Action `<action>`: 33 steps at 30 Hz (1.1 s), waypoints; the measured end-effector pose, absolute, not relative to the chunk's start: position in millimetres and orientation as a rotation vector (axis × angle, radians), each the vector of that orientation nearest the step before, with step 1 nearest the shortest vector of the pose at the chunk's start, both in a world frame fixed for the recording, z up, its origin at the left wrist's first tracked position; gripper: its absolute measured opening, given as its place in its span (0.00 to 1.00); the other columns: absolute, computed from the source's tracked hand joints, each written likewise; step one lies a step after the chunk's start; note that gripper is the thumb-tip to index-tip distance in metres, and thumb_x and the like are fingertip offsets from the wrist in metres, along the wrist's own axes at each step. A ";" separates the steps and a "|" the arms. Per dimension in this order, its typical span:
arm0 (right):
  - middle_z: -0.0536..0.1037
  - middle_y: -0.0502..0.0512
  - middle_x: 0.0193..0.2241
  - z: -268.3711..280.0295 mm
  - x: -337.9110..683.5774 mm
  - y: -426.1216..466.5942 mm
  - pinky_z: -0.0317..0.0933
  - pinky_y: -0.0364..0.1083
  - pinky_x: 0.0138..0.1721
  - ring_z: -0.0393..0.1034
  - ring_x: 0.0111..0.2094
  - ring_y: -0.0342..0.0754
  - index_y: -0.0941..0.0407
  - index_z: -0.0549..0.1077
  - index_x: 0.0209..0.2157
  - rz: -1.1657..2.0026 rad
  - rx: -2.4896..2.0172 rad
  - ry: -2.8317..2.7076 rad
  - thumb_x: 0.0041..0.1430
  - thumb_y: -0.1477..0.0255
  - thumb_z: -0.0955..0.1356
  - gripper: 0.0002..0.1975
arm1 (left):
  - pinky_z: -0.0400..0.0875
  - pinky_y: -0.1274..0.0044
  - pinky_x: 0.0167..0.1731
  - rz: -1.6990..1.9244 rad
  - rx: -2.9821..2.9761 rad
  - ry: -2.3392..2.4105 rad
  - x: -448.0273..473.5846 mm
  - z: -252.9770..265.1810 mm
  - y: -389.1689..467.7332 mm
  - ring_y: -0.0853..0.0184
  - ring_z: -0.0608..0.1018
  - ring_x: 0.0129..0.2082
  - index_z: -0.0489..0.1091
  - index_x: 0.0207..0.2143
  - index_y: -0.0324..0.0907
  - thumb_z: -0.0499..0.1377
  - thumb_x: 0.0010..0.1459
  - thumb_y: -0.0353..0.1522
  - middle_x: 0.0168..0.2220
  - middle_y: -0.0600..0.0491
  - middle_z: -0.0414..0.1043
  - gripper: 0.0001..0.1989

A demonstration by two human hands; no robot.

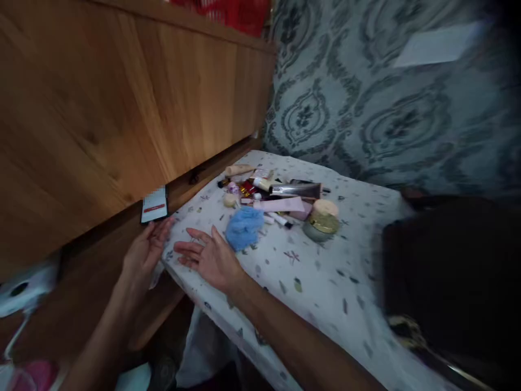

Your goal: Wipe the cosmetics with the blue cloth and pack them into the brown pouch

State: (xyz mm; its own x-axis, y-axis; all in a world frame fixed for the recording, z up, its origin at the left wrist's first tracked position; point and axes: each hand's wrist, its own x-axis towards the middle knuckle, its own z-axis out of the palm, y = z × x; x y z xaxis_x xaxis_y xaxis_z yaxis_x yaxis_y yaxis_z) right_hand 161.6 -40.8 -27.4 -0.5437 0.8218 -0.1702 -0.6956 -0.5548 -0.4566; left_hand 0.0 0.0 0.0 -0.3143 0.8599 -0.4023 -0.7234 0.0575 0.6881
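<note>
My left hand (145, 247) is over the table's left corner, palm turned up and fingers apart, with nothing in it. Just beyond its fingertips stands a phone (154, 206) with a lit screen. My right hand (211, 258) hovers or rests above the patterned white tablecloth (285, 282), fingers spread and holding nothing. Close to its knuckles lies a crumpled blue cloth (244, 228). Behind the cloth is a heap of cosmetics: a pink tube (280, 205), a silver tube (297, 190), a white tube with a black end (280, 220) and a gold-rimmed round jar (322, 225).
A wooden cabinet (122, 98) runs along the left and back of the table. Patterned wallpaper (317, 108) covers the wall behind. A large dark bag-like object (448, 271) sits at the right. A red basket (240, 13) stands on the cabinet.
</note>
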 end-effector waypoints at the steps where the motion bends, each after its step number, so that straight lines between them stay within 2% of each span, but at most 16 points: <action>1: 0.83 0.61 0.34 -26.6 162.1 -42.6 0.64 0.51 0.47 0.79 0.40 0.51 0.57 0.70 0.47 2.143 -0.467 -0.425 0.74 0.54 0.47 0.30 | 0.82 0.82 0.32 1.626 0.155 0.998 0.3 1.2 -0.3 0.69 0.84 0.28 0.69 0.43 0.30 0.45 0.70 0.22 0.30 0.44 0.80 0.13; 4: 0.83 0.61 0.34 -24.6 167.0 -50.2 0.64 0.50 0.46 0.79 0.40 0.50 0.57 0.72 0.46 2.143 -0.465 -0.455 0.74 0.54 0.47 0.31 | 0.82 0.83 0.34 1.666 0.129 0.967 1.8 2.2 -1.5 0.71 0.84 0.30 0.70 0.44 0.32 0.44 0.69 0.20 0.30 0.48 0.79 0.15; 7: 0.83 0.61 0.35 -22.9 181.1 -63.6 0.64 0.50 0.47 0.78 0.42 0.50 0.57 0.74 0.46 2.136 -0.425 -0.517 0.73 0.53 0.52 0.28 | 0.80 0.86 0.35 1.634 0.182 1.012 7.2 -3.9 -5.7 0.74 0.83 0.30 0.72 0.38 0.33 0.44 0.67 0.19 0.31 0.48 0.79 0.17; 10: 0.83 0.60 0.37 -22.3 205.4 -78.9 0.64 0.50 0.46 0.77 0.44 0.51 0.57 0.76 0.46 2.099 -0.413 -0.626 0.69 0.51 0.60 0.25 | 0.80 0.80 0.40 1.505 0.601 1.115 23.6 -16.0 -12.1 0.69 0.83 0.37 0.73 0.35 0.35 0.53 0.64 0.24 0.35 0.47 0.80 0.09; 11: 0.83 0.60 0.37 -22.5 215.3 -83.3 0.64 0.50 0.46 0.77 0.44 0.52 0.57 0.76 0.46 2.071 -0.430 -0.659 0.68 0.51 0.62 0.25 | 0.80 0.76 0.43 1.433 0.845 1.134 32.3 -20.1 -13.7 0.65 0.82 0.41 0.74 0.37 0.36 0.57 0.62 0.28 0.38 0.47 0.80 0.06; 13: 0.83 0.59 0.37 -23.3 236.7 -91.1 0.64 0.49 0.45 0.77 0.43 0.52 0.58 0.77 0.45 1.993 -0.488 -0.693 0.65 0.50 0.65 0.25 | 0.77 0.65 0.50 1.244 1.408 1.135 53.9 -26.6 -14.4 0.57 0.79 0.49 0.74 0.44 0.39 0.61 0.59 0.36 0.45 0.46 0.78 0.13; 15: 0.83 0.58 0.37 -24.5 259.0 -98.3 0.64 0.48 0.44 0.77 0.42 0.51 0.57 0.78 0.45 1.909 -0.549 -0.692 0.62 0.50 0.67 0.25 | 0.70 0.57 0.56 1.059 1.934 1.138 78.8 -30.7 -11.2 0.53 0.74 0.56 0.71 0.54 0.43 0.59 0.60 0.41 0.54 0.44 0.73 0.22; 17: 0.83 0.57 0.36 -26.1 281.0 -106.4 0.64 0.47 0.43 0.76 0.42 0.50 0.57 0.78 0.44 1.825 -0.601 -0.693 0.59 0.50 0.70 0.25 | 0.65 0.52 0.58 0.924 2.330 1.178 102.7 -33.6 -4.6 0.49 0.68 0.60 0.65 0.61 0.44 0.56 0.63 0.41 0.60 0.41 0.67 0.26; 19: 0.83 0.57 0.36 -28.2 301.8 -116.6 0.64 0.47 0.43 0.76 0.42 0.49 0.56 0.78 0.44 1.733 -0.654 -0.694 0.57 0.50 0.71 0.25 | 0.67 0.52 0.55 0.801 2.579 1.217 121.1 -36.5 3.7 0.48 0.69 0.57 0.65 0.61 0.43 0.53 0.64 0.37 0.56 0.40 0.68 0.24; 23: 0.83 0.57 0.35 -33.3 338.1 -144.5 0.65 0.47 0.41 0.76 0.40 0.48 0.56 0.79 0.43 1.580 -0.720 -0.642 0.54 0.51 0.74 0.24 | 0.72 0.61 0.47 0.701 2.755 1.195 136.9 -38.4 17.4 0.52 0.74 0.45 0.72 0.47 0.41 0.48 0.65 0.33 0.42 0.44 0.72 0.15; 26: 0.83 0.58 0.35 -35.1 358.0 -167.4 0.65 0.47 0.40 0.77 0.39 0.49 0.57 0.79 0.43 1.503 -0.719 -0.619 0.53 0.52 0.75 0.25 | 0.72 0.62 0.43 0.802 2.763 1.140 144.0 -30.7 22.1 0.53 0.75 0.43 0.71 0.43 0.43 0.47 0.66 0.38 0.41 0.45 0.71 0.15; 28: 0.83 0.59 0.34 -34.9 367.1 -179.4 0.66 0.46 0.38 0.77 0.39 0.50 0.57 0.79 0.42 1.444 -0.733 -0.637 0.53 0.51 0.74 0.25 | 0.71 0.63 0.42 0.858 2.792 1.078 154.7 -22.0 22.2 0.52 0.75 0.43 0.69 0.45 0.43 0.47 0.66 0.41 0.42 0.45 0.71 0.17; 30: 0.83 0.59 0.33 -34.0 373.1 -187.3 0.65 0.46 0.36 0.77 0.38 0.50 0.57 0.80 0.42 1.381 -0.760 -0.671 0.53 0.51 0.74 0.25 | 0.70 0.64 0.41 0.884 2.826 1.037 171.5 -12.7 19.7 0.52 0.74 0.43 0.68 0.45 0.43 0.47 0.65 0.42 0.41 0.45 0.71 0.17; 33: 0.82 0.59 0.33 -33.1 376.9 -192.3 0.65 0.45 0.35 0.76 0.37 0.48 0.58 0.80 0.41 1.313 -0.802 -0.717 0.54 0.50 0.73 0.25 | 0.69 0.68 0.36 0.865 2.886 1.001 203.9 -2.0 13.6 0.56 0.74 0.38 0.67 0.39 0.43 0.47 0.65 0.41 0.38 0.48 0.68 0.14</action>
